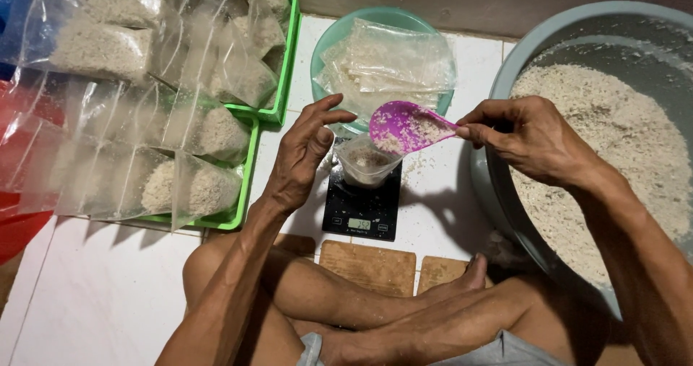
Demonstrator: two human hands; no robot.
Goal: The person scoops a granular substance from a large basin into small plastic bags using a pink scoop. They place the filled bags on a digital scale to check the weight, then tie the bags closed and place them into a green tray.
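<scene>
On white tiled floor (108, 294), black scale (361, 207), green trays (249, 171)

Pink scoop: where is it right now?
In the head view, just right of centre: the pink scoop is held by the right hand, tipped over the small bag on the black scale.

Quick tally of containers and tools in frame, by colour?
Green plastic trays: 2
Teal round bowl of empty clear bags: 1
Grey large basin of white grain: 1
Pink plastic scoop: 1
Black digital scale: 1
Total: 6
</scene>
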